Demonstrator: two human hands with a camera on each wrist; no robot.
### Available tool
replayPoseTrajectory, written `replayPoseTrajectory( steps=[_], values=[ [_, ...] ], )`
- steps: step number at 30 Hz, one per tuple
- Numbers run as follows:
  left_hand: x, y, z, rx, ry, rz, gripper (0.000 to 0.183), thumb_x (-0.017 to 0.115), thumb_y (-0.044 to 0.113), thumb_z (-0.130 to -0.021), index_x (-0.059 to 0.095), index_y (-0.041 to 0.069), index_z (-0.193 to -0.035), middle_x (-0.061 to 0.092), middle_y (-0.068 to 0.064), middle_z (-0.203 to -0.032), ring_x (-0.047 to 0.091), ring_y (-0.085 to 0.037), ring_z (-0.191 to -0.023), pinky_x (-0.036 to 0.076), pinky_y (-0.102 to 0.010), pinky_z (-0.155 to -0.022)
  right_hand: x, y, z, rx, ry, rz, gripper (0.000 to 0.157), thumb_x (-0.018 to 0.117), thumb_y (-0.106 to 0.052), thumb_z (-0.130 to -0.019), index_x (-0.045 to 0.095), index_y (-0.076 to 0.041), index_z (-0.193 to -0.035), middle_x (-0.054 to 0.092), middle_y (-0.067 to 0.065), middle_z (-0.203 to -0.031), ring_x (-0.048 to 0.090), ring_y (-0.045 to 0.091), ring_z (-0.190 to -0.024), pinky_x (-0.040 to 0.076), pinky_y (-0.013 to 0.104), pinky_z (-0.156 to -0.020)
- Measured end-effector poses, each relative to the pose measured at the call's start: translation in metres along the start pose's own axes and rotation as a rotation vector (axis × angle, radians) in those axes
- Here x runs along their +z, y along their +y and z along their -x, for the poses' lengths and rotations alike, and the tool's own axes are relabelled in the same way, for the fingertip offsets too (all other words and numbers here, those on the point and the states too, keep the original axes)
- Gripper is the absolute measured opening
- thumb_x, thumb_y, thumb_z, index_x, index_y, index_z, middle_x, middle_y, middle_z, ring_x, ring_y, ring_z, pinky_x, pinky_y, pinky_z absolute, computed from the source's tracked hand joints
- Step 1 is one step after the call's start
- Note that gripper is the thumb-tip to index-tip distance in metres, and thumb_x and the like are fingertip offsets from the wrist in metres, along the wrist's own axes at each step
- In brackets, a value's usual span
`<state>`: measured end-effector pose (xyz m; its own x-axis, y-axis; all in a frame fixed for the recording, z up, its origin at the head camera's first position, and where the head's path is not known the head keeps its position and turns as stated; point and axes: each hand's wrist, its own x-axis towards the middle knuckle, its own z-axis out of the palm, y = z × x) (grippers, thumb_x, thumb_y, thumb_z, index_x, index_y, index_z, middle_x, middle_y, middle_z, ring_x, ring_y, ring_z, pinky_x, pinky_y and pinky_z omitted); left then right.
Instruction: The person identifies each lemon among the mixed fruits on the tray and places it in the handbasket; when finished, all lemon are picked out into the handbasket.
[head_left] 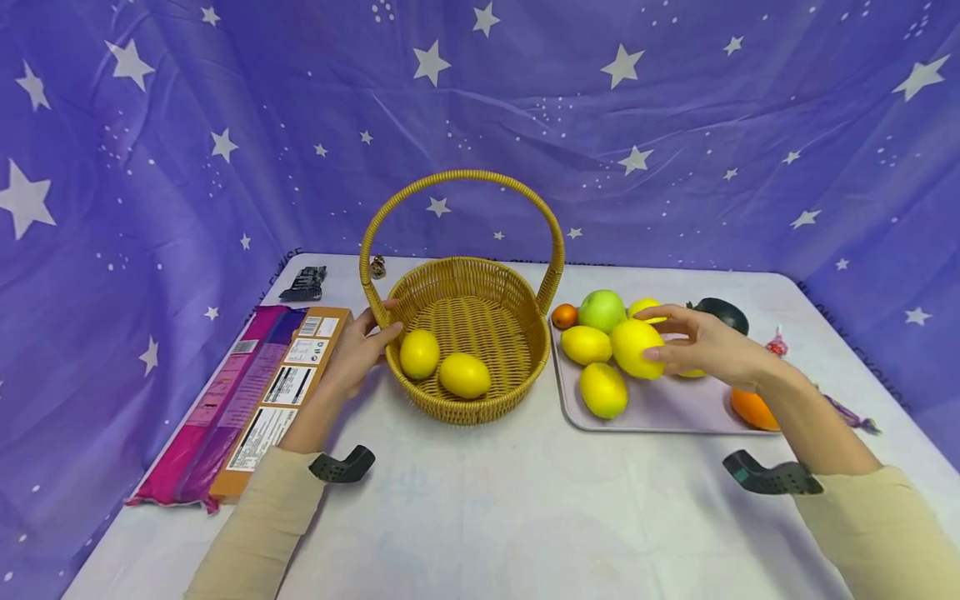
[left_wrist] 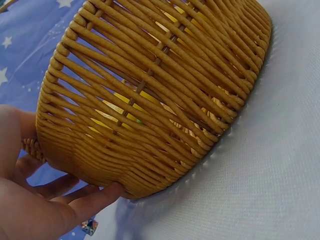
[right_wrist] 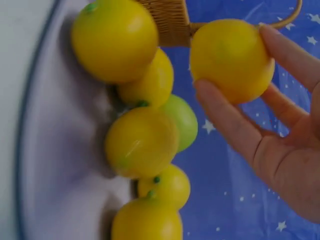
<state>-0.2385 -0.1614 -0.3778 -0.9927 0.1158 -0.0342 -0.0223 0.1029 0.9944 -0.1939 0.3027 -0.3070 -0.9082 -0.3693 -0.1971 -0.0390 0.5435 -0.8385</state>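
Note:
A round wicker basket [head_left: 471,412] with a tall arched handle stands mid-table, two lemons [head_left: 465,375] lying inside it. My left hand [head_left: 356,354] grips the basket's left side near the handle's foot; in the left wrist view its fingers [left_wrist: 102,197] lie along the woven wall. Over the tray, my right hand [head_left: 701,346] pinches a lemon [head_left: 636,348] between thumb and fingers. The right wrist view shows this lemon [right_wrist: 230,60] raised clear of the others. More lemons [head_left: 603,390], a green apple [head_left: 602,311] and an orange [head_left: 753,409] lie on the pale tray [head_left: 660,421].
Left of the basket lie a pink-purple package [head_left: 217,400] and a cardboard box [head_left: 281,400]. A black wrapper [head_left: 304,283] sits behind them. A small orange-red fruit [head_left: 565,316] and a dark green fruit [head_left: 722,314] are by the tray's back edge. Wrapped candies [head_left: 777,343] lie at right.

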Motion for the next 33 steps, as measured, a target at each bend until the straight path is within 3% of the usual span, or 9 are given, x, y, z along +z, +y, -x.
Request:
replayPoseTrajectory(
  steps=[7,11,16,22,33],
  values=[
    [-0.001,-0.002,0.001,-0.003,-0.005,0.004,0.051,0.052,0.015,-0.101,0.035,0.007,-0.148,0.032,-0.020,-0.150,0.047,-0.038,-0.123,0.052,-0.040,-0.091,0.011,-0.035,-0.043,-0.092,-0.100,-0.026,0.059,0.067,-0.021,-0.093,0.039,-0.013,-0.144,0.031,0.020,-0.149,0.047,0.038,-0.124,0.050,0.046,-0.094],
    [-0.001,-0.002,0.001,-0.007,0.000,0.004,0.049,0.052,0.015,-0.101,0.036,0.007,-0.147,0.033,-0.019,-0.149,0.047,-0.038,-0.124,0.052,-0.042,-0.092,0.031,-0.050,-0.069,-0.145,-0.165,-0.032,0.059,0.069,-0.020,-0.091,0.042,-0.013,-0.143,0.034,0.017,-0.149,0.042,0.039,-0.129,0.045,0.050,-0.099],
    [0.000,-0.002,0.001,-0.002,0.003,0.003,0.049,0.052,0.015,-0.101,0.037,0.006,-0.147,0.035,-0.020,-0.148,0.048,-0.037,-0.123,0.051,-0.044,-0.092,0.060,-0.064,-0.100,-0.205,-0.255,-0.046,0.055,0.069,-0.018,-0.091,0.045,-0.012,-0.141,0.046,0.014,-0.139,0.043,0.036,-0.126,0.048,0.046,-0.096],
    [0.000,-0.004,0.000,0.013,0.003,0.007,0.049,0.052,0.015,-0.101,0.037,0.006,-0.147,0.035,-0.020,-0.147,0.048,-0.037,-0.124,0.053,-0.041,-0.089,0.094,-0.070,-0.133,-0.111,-0.322,-0.135,0.055,0.068,-0.013,-0.092,0.043,-0.010,-0.142,0.041,0.017,-0.142,0.049,0.031,-0.123,0.052,0.041,-0.091],
    [0.001,-0.004,0.000,0.015,0.013,0.011,0.048,0.053,0.015,-0.100,0.039,0.007,-0.146,0.037,-0.018,-0.146,0.050,-0.036,-0.122,0.054,-0.040,-0.087,0.141,-0.078,-0.165,-0.006,-0.305,-0.069,0.059,0.071,-0.017,-0.090,0.043,-0.012,-0.143,0.035,0.021,-0.146,0.048,0.033,-0.125,0.054,0.040,-0.089]
  ],
)
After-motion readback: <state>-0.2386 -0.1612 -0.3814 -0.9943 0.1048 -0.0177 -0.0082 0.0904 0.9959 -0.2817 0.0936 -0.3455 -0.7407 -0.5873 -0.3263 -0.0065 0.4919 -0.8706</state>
